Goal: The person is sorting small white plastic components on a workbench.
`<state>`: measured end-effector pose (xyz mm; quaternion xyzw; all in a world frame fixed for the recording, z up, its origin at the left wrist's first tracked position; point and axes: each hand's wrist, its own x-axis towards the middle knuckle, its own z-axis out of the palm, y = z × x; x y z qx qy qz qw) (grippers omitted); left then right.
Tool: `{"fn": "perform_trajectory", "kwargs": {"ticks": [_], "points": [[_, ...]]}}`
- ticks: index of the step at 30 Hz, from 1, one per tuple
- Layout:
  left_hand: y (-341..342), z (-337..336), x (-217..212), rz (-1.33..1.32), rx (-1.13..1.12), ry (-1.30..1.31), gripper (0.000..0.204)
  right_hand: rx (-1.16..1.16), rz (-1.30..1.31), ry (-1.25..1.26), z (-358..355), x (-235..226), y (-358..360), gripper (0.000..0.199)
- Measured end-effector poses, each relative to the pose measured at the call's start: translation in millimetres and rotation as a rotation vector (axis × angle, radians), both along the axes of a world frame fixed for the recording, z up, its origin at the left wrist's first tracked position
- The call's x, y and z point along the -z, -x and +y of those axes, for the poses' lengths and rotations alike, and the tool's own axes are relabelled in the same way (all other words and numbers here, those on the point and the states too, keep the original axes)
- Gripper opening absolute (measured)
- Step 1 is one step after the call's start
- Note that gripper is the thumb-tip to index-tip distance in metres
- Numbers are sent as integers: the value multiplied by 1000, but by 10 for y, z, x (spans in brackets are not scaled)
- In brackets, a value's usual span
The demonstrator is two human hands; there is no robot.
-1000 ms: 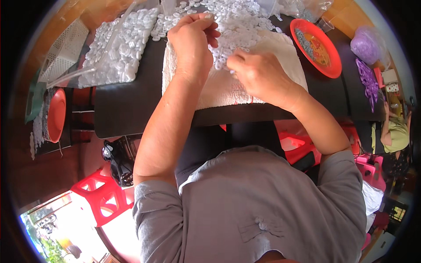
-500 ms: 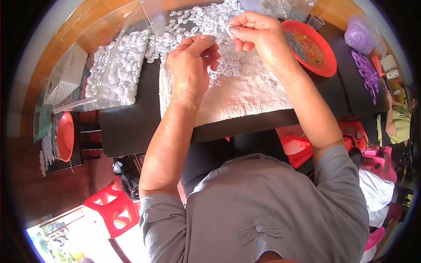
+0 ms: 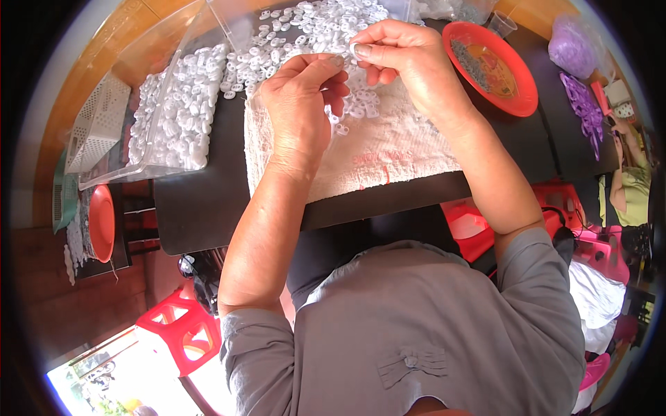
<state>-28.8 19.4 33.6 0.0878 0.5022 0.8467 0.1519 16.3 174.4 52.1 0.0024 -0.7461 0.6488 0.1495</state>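
My right hand [image 3: 409, 62] pinches a small white plastic piece [image 3: 353, 50] between thumb and forefinger, above the pile. Close by on its left, my left hand [image 3: 297, 90] has thumb and forefinger pressed together; what lies between them, if anything, is too small to make out. Under and beyond both hands spreads a heap of white oval plastic pieces with holes [image 3: 326, 31]. Several of these pieces lie on a cream towel [image 3: 395, 152] with faded red marks, partly hidden by my hands and forearms.
A clear plastic bin [image 3: 139, 168] at the left holds many white pieces, beside a white perforated basket [image 3: 100, 128]. Right of my hands stands a red plate [image 3: 524, 97] with small grey parts. Purple bundles [image 3: 583, 114] lie farther right, near another person's arm [image 3: 617, 187].
My right hand has moved slightly left, bringing its white piece closer to my left fingertips. Both hands keep their pinch. The whole view has shifted a little.
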Motion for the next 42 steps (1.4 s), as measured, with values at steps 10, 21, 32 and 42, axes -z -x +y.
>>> {"fn": "perform_trajectory", "kwargs": {"ticks": [10, 21, 32, 42], "points": [[-26, 10, 20, 39, 9, 31, 9, -35, -18, 44, -44, 55, -4, 14], [-28, 37, 21, 58, 67, 44, 8, -10, -19, 48, 15, 41, -45, 14], [-77, 52, 42, 38, 19, 98, 6, -52, -83, 32, -52, 87, -43, 14], [-32, 9, -22, 54, 22, 121, 18, -45, -111, 76, -6, 69, -60, 16]]}}
